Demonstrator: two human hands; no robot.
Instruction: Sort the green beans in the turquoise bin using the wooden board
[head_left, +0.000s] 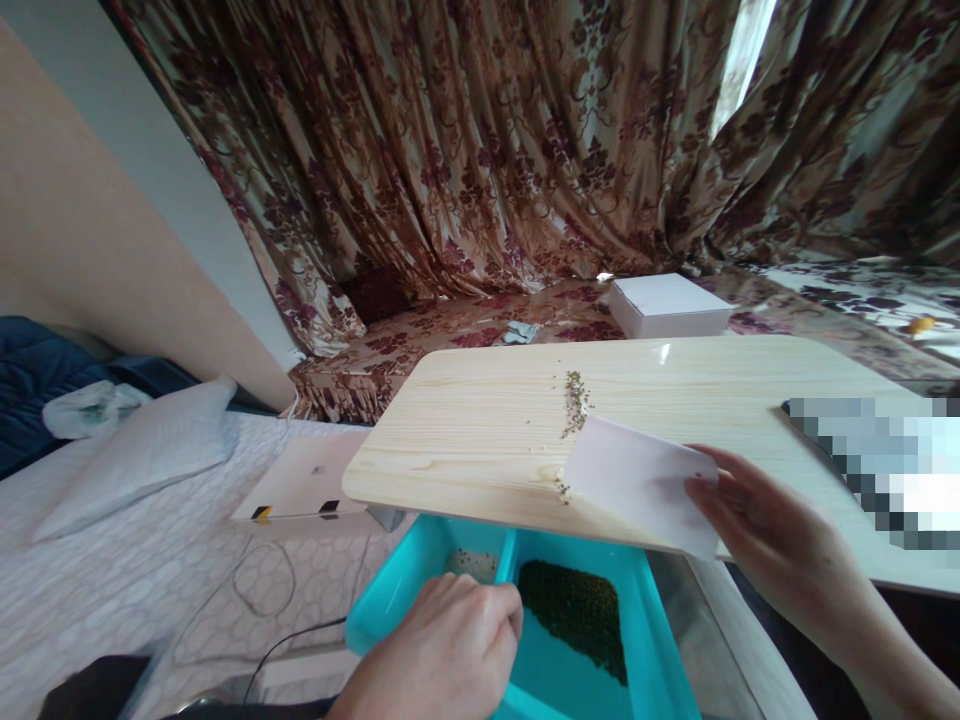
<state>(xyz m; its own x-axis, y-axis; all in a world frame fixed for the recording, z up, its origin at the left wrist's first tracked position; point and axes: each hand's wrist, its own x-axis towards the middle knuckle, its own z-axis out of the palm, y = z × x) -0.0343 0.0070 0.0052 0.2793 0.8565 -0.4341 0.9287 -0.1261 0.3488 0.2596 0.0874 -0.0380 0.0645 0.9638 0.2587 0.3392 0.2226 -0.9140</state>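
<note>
My right hand (757, 530) pinches the right end of a thin white card (637, 475). The card lies low over the wooden table (465, 420), its left edge beside a scatter of small greenish grains (576, 400). My left hand (450, 640) is closed at the divider of a teal two-part container (660, 630), below the table's near edge; its fingertips are hidden. Dark green grains (577, 605) are heaped in the right compartment. A few pale bits (472, 563) lie in the left compartment, partly covered by my hand.
At the table's right lies a dark-edged device with a blurred screen (877, 460). A white box (671, 305) stands behind the table, before patterned curtains (465, 140). On the left are a bed with a pillow (150, 450), a white panel (307, 475) and a cable (289, 640).
</note>
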